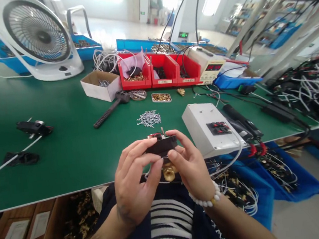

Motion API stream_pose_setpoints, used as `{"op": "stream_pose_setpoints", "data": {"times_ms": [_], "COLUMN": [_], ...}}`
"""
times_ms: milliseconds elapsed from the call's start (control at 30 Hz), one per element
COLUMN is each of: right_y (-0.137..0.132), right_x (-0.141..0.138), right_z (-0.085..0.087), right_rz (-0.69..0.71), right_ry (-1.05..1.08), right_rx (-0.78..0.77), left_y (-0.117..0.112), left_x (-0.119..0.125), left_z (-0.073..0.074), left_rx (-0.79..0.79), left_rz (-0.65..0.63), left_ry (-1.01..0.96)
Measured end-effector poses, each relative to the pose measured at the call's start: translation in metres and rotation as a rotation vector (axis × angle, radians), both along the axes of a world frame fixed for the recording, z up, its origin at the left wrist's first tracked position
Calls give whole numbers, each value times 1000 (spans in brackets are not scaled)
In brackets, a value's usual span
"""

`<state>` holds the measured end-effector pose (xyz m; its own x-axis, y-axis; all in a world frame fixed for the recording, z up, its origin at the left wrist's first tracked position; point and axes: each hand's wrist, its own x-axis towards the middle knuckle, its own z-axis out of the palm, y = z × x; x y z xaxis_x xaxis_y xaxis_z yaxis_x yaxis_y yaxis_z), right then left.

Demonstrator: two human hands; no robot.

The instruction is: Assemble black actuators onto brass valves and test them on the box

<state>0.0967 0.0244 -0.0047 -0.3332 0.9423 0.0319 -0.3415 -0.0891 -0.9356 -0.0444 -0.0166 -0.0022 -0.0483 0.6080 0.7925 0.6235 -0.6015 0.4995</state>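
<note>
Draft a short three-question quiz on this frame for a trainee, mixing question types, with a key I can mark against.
1. True or false: the left hand and the right hand both touch the black housing.
2. What device stands just right of the row of red bins?
3. Who wears the white bead bracelet where? Choose: A, left wrist; B, right wrist; C, both wrists.

Key:
1. True.
2. A bench power supply with a red digital display.
3. B.
</note>
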Motion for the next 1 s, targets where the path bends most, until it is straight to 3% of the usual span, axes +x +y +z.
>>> {"op": "stream_pose_setpoints", "data": {"times_ms": [100, 167, 267, 333, 367, 400, 500, 533, 567, 633, 733, 867, 1000], "right_y": [2, 2, 4, 14, 24, 37, 97, 120, 142, 179, 206, 206, 204], "right_x": [-1, -2, 3, 14, 22, 33, 77, 92, 107, 133, 152, 150, 142], "right_z": [-6, -7, -1, 9, 15, 22, 34, 35, 34, 28, 13, -2, -5], "right_rz": [-12, -12, 49, 122, 108, 55, -401, -472, -479, -315, -68, -152, -218], "right_ry": [-1, 30, -2, -181, -313, -463, -874, -984, -1076, -1171, -1120, -1059, -1068], "right_rx": [-28, -14, 61, 175, 261, 362, 645, 678, 680, 561, 356, 350, 397], "left_y": [3, 6, 12, 15, 15, 15, 12, 10, 8, 5, 2, -1, -4], "left_x": [1, 0, -4, -5, -5, -5, -3, -3, -3, -4, -6, -4, 0], "left_z": [-10, -14, -15, -13, -12, -10, -5, -3, -1, 3, 8, 11, 13], "left_rx": [-48, -120, -458, -675, -712, -703, -608, -585, -562, -525, -493, -472, -459], "left_rz": [-16, -44, -323, -509, -526, -495, -400, -399, -404, -402, -398, -387, -403], "left_ry": [-62, -238, -579, -718, -752, -768, -730, -712, -695, -662, -618, -568, -522]}}
